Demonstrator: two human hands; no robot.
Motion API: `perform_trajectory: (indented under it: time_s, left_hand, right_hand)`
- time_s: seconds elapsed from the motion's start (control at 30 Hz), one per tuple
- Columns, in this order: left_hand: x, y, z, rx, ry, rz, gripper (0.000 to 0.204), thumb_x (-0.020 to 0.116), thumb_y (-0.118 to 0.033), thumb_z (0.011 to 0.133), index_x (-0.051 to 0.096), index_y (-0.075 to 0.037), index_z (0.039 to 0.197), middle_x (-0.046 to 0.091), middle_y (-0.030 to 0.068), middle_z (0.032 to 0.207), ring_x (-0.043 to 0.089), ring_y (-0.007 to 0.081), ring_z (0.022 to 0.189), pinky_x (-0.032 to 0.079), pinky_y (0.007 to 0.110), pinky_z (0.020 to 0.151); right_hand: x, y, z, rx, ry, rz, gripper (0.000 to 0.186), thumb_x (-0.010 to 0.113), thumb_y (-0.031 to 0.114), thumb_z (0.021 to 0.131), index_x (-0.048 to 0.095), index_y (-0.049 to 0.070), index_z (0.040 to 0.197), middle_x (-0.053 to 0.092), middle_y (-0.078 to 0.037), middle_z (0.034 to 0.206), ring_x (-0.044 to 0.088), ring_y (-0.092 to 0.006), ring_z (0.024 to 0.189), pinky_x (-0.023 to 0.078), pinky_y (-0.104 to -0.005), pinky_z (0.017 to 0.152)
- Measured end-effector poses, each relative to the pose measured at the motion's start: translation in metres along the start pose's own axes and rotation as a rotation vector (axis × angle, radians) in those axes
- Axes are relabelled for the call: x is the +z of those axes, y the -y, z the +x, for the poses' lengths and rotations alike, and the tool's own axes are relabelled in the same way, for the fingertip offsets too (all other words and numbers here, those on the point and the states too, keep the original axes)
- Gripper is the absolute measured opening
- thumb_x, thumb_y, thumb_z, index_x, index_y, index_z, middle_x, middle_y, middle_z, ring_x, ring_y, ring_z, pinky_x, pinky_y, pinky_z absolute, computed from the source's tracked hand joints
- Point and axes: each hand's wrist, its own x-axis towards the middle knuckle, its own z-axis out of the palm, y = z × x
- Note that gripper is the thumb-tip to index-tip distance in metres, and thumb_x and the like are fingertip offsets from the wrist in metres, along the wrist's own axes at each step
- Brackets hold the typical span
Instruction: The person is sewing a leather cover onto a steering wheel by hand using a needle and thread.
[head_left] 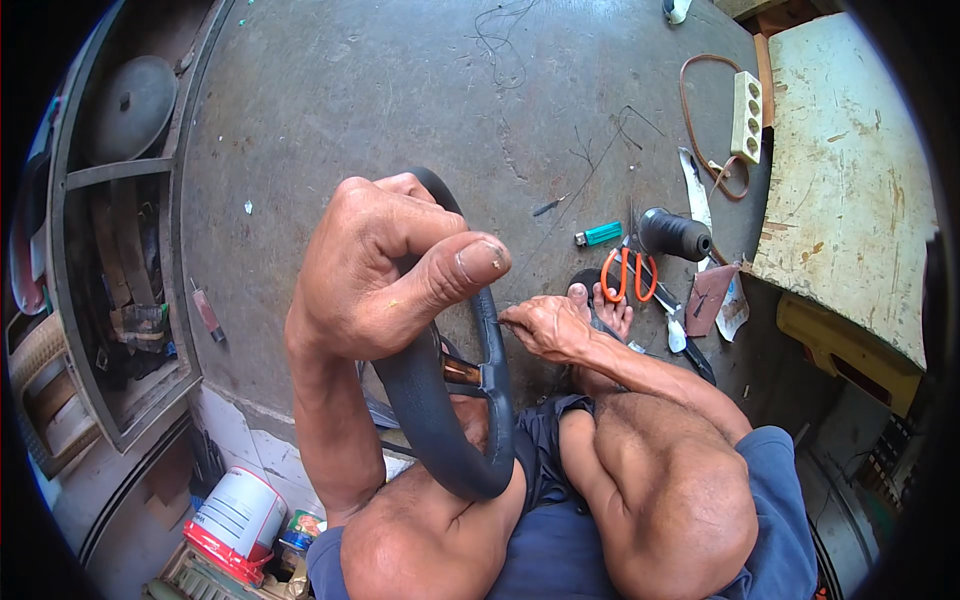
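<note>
A black steering wheel (415, 400) stands tilted on edge between my knees, its rim covered in smooth black material with a seam along the inner side. My left hand (385, 265) is closed around the top of the rim, the thumb stretched across toward the right. Just right of the rim is my right hand (555, 328), its fingertips pinched together close to the seam. Whatever sits in that pinch is too small to make out. The wheel's spokes are largely hidden behind the rim and my left arm.
By my foot lie orange-handled scissors (629, 276), a teal lighter (599, 234), a black thread spool (675, 235) and a pinkish scrap (708, 300). A power strip (746, 118) rests near a pale worn board (840, 170). Left are a shelf frame (120, 178) and white bucket (238, 515).
</note>
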Motion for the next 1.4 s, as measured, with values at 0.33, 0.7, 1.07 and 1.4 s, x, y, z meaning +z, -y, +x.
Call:
perform_trajectory:
  time_s: [0.33,0.7,1.07,1.4]
  left_hand:
    - [0.002,0.005,0.001,0.028,-0.001,-0.026,0.047,0.073,-0.031,0.093,0.06,-0.007,0.055,0.045,0.0047,0.047,0.037,0.0203,0.043,0.036,0.034,0.054]
    - [0.001,0.006,-0.014,0.079,-0.107,-0.095,0.043,0.071,-0.025,0.091,0.056,-0.006,0.055,0.042,0.0034,0.048,0.036,0.0204,0.042,0.034,0.035,0.057]
    - [-0.002,0.016,-0.026,0.061,-0.243,-0.113,0.05,0.067,-0.035,0.09,0.05,-0.006,0.053,0.039,0.0024,0.047,0.034,0.0199,0.043,0.03,0.037,0.06]
    - [-0.013,0.019,-0.025,0.06,-0.168,-0.068,0.059,0.058,-0.046,0.096,0.047,-0.007,0.053,0.045,0.0023,0.048,0.041,0.0181,0.042,0.034,0.036,0.064]
  right_hand:
    - [0.003,0.0,-0.001,-0.007,-0.05,-0.001,0.018,0.066,0.016,0.087,0.073,0.006,0.101,0.071,-0.021,0.081,0.072,-0.0403,0.081,0.058,-0.0518,0.072]
    - [0.009,0.007,0.007,0.028,0.03,0.003,0.016,0.063,0.013,0.087,0.07,0.002,0.096,0.07,-0.023,0.08,0.07,-0.0434,0.079,0.056,-0.0532,0.07]
    - [0.002,-0.01,0.007,0.112,0.088,0.195,0.019,0.066,0.022,0.094,0.069,0.005,0.1,0.071,-0.022,0.084,0.07,-0.0436,0.085,0.054,-0.0529,0.074]
    - [0.001,-0.014,0.005,0.112,-0.024,0.285,0.02,0.071,0.021,0.091,0.067,0.003,0.097,0.068,-0.018,0.09,0.067,-0.0399,0.089,0.052,-0.0486,0.077]
